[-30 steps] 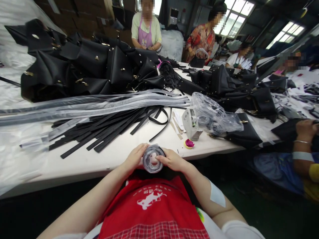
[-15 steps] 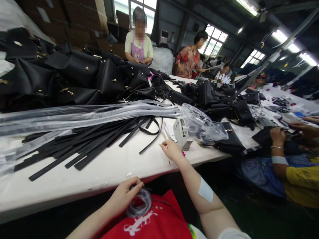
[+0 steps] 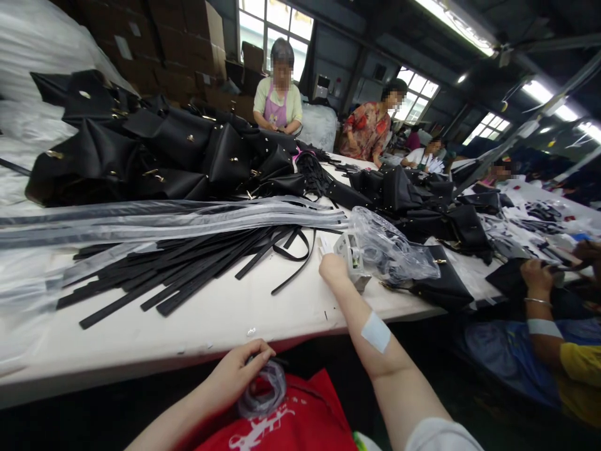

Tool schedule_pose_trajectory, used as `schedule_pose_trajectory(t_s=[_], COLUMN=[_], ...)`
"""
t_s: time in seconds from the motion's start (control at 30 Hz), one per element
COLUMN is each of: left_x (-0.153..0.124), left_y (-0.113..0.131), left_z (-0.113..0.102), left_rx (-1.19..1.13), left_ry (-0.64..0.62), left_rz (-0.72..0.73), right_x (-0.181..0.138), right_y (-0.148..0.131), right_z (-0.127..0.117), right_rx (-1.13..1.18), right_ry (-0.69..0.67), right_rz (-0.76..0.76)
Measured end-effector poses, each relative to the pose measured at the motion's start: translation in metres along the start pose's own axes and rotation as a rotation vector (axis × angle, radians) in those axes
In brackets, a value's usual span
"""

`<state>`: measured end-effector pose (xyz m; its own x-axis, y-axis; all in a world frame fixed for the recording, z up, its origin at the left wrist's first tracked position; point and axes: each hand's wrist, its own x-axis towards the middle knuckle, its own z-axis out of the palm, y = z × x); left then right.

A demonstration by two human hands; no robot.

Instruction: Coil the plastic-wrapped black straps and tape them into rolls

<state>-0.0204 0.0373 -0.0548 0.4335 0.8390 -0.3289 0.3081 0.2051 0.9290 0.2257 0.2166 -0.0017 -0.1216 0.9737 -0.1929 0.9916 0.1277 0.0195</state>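
My left hand (image 3: 237, 371) is closed around a coiled strap wrapped in clear plastic (image 3: 263, 389), held against my red apron (image 3: 300, 419) just below the table edge. My right hand (image 3: 332, 265) reaches out over the white table (image 3: 225, 313) and rests at the small paper slips (image 3: 325, 243) next to a white tape dispenser (image 3: 353, 258). Its fingers are bent down and mostly hidden from me. A heap of flat black straps (image 3: 188, 263) lies left of that hand.
Long clear plastic sleeves (image 3: 164, 216) run across the table behind the straps. Black handbags (image 3: 154, 150) pile up at the back, a crumpled clear bag (image 3: 392, 247) lies right. Two people stand across the table; a seated co-worker's hand (image 3: 538, 275) works at right.
My right hand let go of the coil and reached forward to the slips by the dispenser. My left hand dropped with the coil to my lap. The view tilted up.
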Motion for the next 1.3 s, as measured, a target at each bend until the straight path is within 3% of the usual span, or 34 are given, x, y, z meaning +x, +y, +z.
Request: schedule_pose_trajectory(t_s=[0.2,0.33,0.57,1.0,1.17,1.3], left_x=[0.004,0.008,0.006,0.005,0.005,0.006], left_y=[0.001,0.004,0.0,0.001,0.004,0.008], left_z=[0.001,0.003,0.002,0.004,0.004,0.004], left_rx=[-0.048,-0.05,-0.266,-0.279,-0.282,-0.266], left_ry=[0.012,-0.007,-0.037,0.006,0.018,0.027], left_rz=[-0.018,-0.012,-0.171,-0.196,-0.226,-0.238], right_x=[-0.06,-0.09,-0.102,-0.136,-0.145,-0.152], right_y=[-0.023,-0.039,-0.026,-0.018,-0.002,0.01], right_z=[0.028,0.053,0.065,0.084,0.098,0.105], right_rx=[0.013,-0.025,0.031,0.205,0.275,0.362], right_ry=[-0.074,-0.034,0.02,0.176,0.262,0.309], right_rz=[-0.273,-0.21,-0.115,-0.222,-0.34,-0.339])
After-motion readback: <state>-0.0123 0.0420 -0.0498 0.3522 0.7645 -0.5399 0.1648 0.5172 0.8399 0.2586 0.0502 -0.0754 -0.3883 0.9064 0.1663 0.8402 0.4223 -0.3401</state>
